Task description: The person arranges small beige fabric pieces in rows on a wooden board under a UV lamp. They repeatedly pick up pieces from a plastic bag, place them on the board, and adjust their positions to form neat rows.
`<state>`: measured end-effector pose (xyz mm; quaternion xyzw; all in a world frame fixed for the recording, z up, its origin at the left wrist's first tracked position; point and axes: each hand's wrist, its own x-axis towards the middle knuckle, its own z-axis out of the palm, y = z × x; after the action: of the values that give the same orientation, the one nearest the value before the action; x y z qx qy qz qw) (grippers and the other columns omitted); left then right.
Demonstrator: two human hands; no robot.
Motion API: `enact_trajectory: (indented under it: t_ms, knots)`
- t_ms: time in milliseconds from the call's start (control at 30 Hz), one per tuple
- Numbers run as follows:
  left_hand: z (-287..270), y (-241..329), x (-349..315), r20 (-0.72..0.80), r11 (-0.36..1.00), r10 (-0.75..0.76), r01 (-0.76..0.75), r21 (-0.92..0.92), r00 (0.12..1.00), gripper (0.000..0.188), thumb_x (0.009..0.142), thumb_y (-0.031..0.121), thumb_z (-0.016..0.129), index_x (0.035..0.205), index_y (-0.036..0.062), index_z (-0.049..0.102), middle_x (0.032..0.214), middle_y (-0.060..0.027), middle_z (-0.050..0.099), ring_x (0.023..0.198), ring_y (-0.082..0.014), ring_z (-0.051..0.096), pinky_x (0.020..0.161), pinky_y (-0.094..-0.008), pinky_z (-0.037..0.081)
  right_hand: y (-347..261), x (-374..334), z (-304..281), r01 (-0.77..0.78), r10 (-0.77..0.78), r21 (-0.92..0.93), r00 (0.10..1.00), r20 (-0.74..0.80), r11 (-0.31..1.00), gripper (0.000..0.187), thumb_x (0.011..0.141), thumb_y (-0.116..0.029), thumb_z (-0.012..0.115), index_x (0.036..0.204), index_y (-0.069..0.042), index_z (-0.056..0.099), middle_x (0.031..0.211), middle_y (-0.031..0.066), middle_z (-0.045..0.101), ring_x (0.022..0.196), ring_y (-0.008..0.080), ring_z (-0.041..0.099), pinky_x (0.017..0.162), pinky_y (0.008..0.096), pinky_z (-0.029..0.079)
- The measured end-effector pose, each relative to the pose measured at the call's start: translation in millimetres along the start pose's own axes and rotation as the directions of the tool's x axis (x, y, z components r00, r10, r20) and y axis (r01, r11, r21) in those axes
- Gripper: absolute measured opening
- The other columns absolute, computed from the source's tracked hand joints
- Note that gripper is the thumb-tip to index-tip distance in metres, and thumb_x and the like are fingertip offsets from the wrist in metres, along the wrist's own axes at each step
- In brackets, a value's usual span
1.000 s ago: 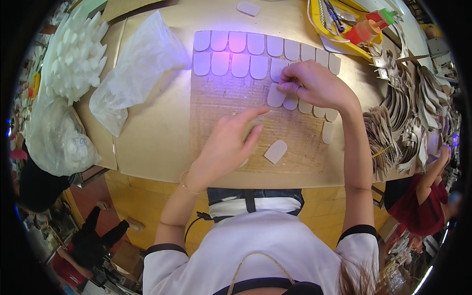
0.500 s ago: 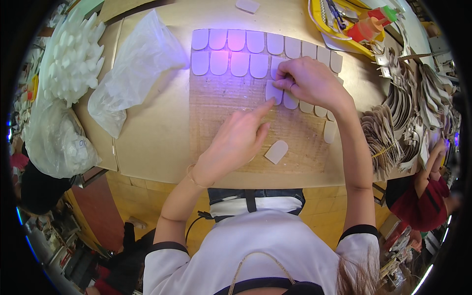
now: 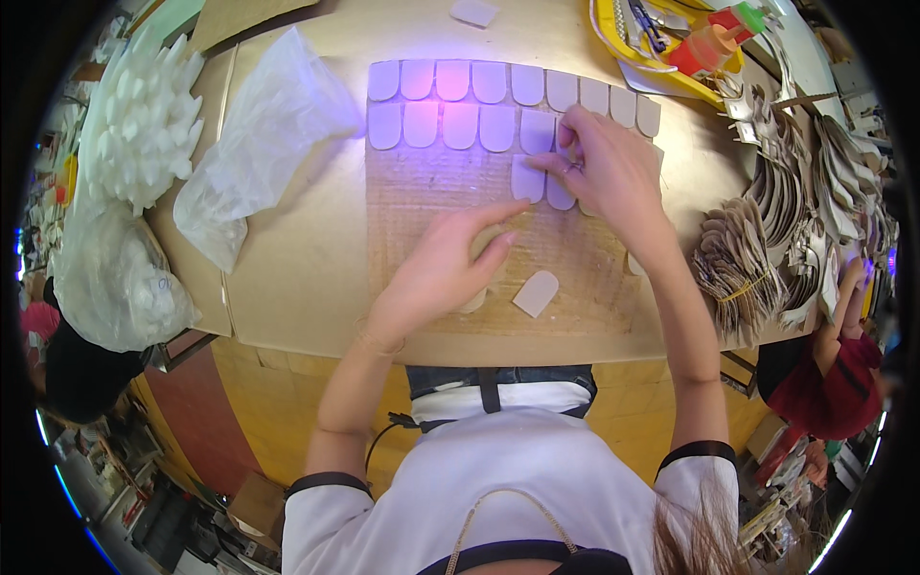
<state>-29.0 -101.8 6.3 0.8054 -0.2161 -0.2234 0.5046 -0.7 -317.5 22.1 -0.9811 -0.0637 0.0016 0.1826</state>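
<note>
Rows of pale tab-shaped pieces, square at one end and rounded at the other, lie on a brown board [image 3: 422, 206]. My left hand [image 3: 441, 264] reaches in with its index finger stretched to the rounded end of one tab piece [image 3: 527, 180] in the third row; its thumb stands apart. Above that piece is my right hand [image 3: 613, 172], thumb at the tab's edge and index finger raised away from the thumb, with nothing visible between them. It covers part of the rows to the right. A loose tab piece [image 3: 536, 294] lies nearer me, and others are partly hidden under my left hand.
A clear plastic bag [image 3: 264, 144] and a heap of white pointed pieces [image 3: 144, 120] are on the left. At the far right stands a yellow tray [image 3: 613, 48] with tools and red bottles [image 3: 704, 53]. Stacks of curved beige pieces [image 3: 733, 259] fill the right side.
My right hand's thumb and index finger have parted, and the hand has shifted slightly nearer me. My left hand has drawn back a little, its index fingertip still by the tab piece.
</note>
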Motion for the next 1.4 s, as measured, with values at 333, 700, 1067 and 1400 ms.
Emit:
enact_trajectory:
  t_ms: [333, 700, 1067, 1400]
  knots:
    - [-14, 2, -54, -0.015, 0.957, -0.196, 0.188, -0.22, 0.981, 0.031, 0.093, 0.005, 0.061, 0.124, 0.0029, 0.065, 0.113, -0.0101, 0.07, 0.104, -0.0167, 0.063, 0.095, -0.0307, 0.047, -43, -106, -10, 0.3, -0.342, 0.18, 0.892, 0.296, 0.937, 0.025, 0.081, -0.004, 0.057, 0.106, -0.006, 0.058, 0.107, 0.012, 0.053, 0.098, 0.0298, 0.058, 0.079, 0.0413, 0.05]
    - [11, 16, -51, -0.051, 0.982, -0.047, 0.037, -0.185, 0.998, 0.028, 0.093, 0.008, 0.063, 0.12, 0.0009, 0.066, 0.103, -0.0152, 0.072, 0.093, -0.0226, 0.067, 0.089, -0.0318, 0.049, -37, -121, -18, -0.026, -0.048, 0.203, 0.935, 0.351, 0.979, 0.022, 0.084, -0.001, 0.056, 0.106, -0.005, 0.059, 0.095, 0.0132, 0.055, 0.085, 0.0335, 0.062, 0.071, 0.0429, 0.051]
    - [61, 36, -49, 0.106, 0.9, -0.089, 0.125, -0.417, 0.99, 0.028, 0.093, 0.01, 0.064, 0.12, 0.0006, 0.064, 0.097, -0.0101, 0.071, 0.091, -0.0151, 0.065, 0.087, -0.0313, 0.05, -19, -150, -21, -0.331, 0.359, 0.887, 0.91, 0.209, 0.321, 0.015, 0.092, -0.009, 0.068, 0.104, 0.001, 0.07, 0.087, 0.0031, 0.067, 0.08, 0.0089, 0.061, 0.071, 0.025, 0.05]
    - [80, 46, -44, 0.327, 0.981, -0.069, 0.124, -0.151, 0.943, 0.025, 0.093, 0.012, 0.064, 0.115, 0.0003, 0.066, 0.09, -0.0154, 0.071, 0.08, -0.0232, 0.067, 0.075, -0.0324, 0.052, 2, -194, -1, -0.372, 0.702, 0.878, 0.71, 0.06, 0.301, 0.03, 0.094, -0.008, 0.067, 0.12, -0.001, 0.056, 0.083, 0.0022, 0.062, 0.077, 0.0081, 0.059, 0.071, 0.0227, 0.047]
